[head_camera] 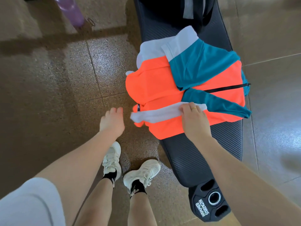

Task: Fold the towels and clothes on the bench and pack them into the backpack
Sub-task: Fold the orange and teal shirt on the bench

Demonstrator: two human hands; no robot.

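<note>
A person stands at the near end of a padded gym table [203, 154], white trainers [140, 173] on the speckled floor [57, 87] below the hands. The right hand [194, 119] rests on a jacket [162, 85] in orange, teal and white, fingers bent over the white cuff end of a sleeve [156, 114] folded across the jacket's near edge; it appears to pin the sleeve flat so the fold keeps its shape. The left hand [112, 120] hovers off the table's edge, to the left of the right hand and just short of the sleeve's loose white end, fingers loosely curled and holding nothing, probably ready to tuck in that end. The jacket lies crosswise on the table directly beyond the right hand, both sleeves folded inward. Its long axis runs across the table, the hood end hanging over the left edge and the black zip pointing right. Further beyond the right hand, at the table's far end, sits a dark backpack [175, 8], only partly in view. Packing has yet to begin. A purple bottle [71, 12] stands on the floor far beyond the left hand.
</note>
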